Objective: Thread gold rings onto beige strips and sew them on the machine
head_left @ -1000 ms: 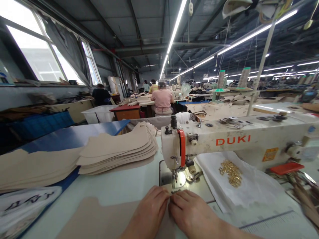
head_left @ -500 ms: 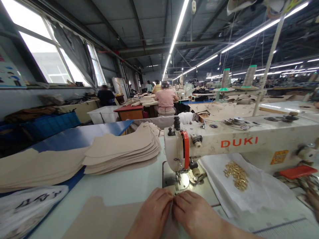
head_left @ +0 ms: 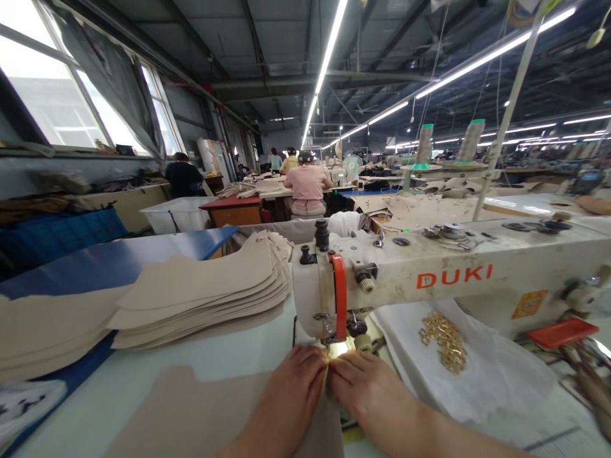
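Observation:
My left hand (head_left: 296, 389) and my right hand (head_left: 363, 388) meet fingertip to fingertip right under the head of a white sewing machine (head_left: 453, 257). Both are closed, pinching the edge of a beige fabric piece (head_left: 200, 407). The rest of that piece lies flat on the pale table, under and left of my left hand. My fingers hide the pinched edge, and whether anything small is held there cannot be seen. Bright light falls on the needle area just beyond the fingertips. A stack of similar beige pieces (head_left: 200, 292) sits to the left.
Small gold metal fittings (head_left: 445, 343) lie heaped on a white sheet (head_left: 501, 378) right of the needle. A red tray (head_left: 562, 332) is at far right. More beige pieces (head_left: 52, 321) lie at left. Thread cones (head_left: 424, 145) stand behind; a co-worker (head_left: 306, 184) sits farther back.
Both hands, still pinching, have moved forward to the needle area with the fabric. The metal plate there is now mostly covered and brightly lit. The camera view has shifted slightly.

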Tool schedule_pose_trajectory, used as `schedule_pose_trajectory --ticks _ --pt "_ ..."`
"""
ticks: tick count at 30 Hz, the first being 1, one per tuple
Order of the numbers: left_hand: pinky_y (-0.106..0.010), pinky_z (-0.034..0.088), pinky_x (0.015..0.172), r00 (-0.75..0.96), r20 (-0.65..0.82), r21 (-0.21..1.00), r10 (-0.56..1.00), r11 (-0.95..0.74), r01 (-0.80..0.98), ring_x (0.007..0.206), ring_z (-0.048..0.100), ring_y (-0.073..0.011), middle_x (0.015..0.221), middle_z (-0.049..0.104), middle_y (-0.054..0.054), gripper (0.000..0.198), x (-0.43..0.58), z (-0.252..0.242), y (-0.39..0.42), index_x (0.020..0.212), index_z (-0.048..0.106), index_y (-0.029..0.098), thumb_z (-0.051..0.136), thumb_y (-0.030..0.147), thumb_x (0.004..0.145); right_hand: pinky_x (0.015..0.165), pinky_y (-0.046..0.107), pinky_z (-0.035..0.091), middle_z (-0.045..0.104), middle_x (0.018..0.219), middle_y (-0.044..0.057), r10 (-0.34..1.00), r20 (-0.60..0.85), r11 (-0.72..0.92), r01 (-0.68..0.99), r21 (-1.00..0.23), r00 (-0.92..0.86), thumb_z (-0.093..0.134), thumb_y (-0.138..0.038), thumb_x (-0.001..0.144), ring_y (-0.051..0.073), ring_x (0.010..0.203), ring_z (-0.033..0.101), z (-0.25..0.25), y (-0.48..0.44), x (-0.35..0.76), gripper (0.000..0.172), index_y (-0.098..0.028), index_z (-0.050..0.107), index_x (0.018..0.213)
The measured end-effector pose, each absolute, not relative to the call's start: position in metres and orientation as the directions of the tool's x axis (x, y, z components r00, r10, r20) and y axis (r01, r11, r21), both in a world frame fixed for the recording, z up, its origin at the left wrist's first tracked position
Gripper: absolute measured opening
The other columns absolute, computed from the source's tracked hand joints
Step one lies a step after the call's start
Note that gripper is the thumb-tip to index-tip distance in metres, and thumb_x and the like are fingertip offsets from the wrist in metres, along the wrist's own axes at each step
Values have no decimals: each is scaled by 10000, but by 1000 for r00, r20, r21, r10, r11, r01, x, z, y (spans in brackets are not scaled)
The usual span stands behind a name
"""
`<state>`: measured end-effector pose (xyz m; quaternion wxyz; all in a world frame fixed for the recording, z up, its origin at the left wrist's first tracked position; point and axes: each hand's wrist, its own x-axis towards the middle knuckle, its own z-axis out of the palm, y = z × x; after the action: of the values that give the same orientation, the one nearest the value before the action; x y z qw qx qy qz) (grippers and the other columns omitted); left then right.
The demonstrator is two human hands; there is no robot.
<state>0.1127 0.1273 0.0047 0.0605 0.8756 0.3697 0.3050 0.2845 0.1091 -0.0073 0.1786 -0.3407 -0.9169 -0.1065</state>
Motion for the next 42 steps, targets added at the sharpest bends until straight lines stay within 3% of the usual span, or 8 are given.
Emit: schedule_pose_trajectory --ticks 9,20,26,30,34,42 --pt "-351 576 809 515 527 345 676 -724 597 859 674 -204 910 733 -32 232 111 -1 135 875 660 214 487 61 846 752 318 468 673 964 64 654 362 713 701 -1 -664 647 -135 856 200 848 627 0 109 285 98 -130 609 946" --pt "-325 588 795 515 569 302 641 -745 594 848 687 -200 901 741 -40 224 109 -1 138 873 669 205 492 71 842 699 339 472 676 944 49 619 438 706 706 54 -652 720 -171 810 209 777 628 -9 112 283 196 -132 592 952" --pt "-333 594 787 502 552 313 666 -724 615 844 686 -198 890 737 -35 229 111 -1 138 871 683 203 499 72 832 720 336 494 695 952 56 634 439 692 721 44 -636 718 -173 815 208 792 641 -7 112 283 142 -128 628 914" --pt "-351 588 825 494 539 311 682 -707 635 879 681 -201 916 730 -45 233 109 -1 133 912 679 199 487 82 848 808 324 491 697 976 48 606 425 741 671 6 -673 691 -169 839 204 901 632 -2 107 287 149 -122 631 967" --pt "-388 570 888 532 515 239 672 -709 664 977 669 -216 1033 726 -75 293 103 -1 125 1055 654 187 446 89 874 889 300 462 697 1013 37 587 377 776 631 -9 -716 653 -175 869 189 958 619 2 102 290 120 -135 628 980" --pt "-387 494 1005 703 388 24 596 -769 639 1136 619 -233 1202 686 -101 348 96 -2 120 1159 629 170 422 106 887 826 292 460 684 936 29 584 343 781 625 12 -736 611 -198 903 184 897 610 4 104 289 53 -145 609 897"
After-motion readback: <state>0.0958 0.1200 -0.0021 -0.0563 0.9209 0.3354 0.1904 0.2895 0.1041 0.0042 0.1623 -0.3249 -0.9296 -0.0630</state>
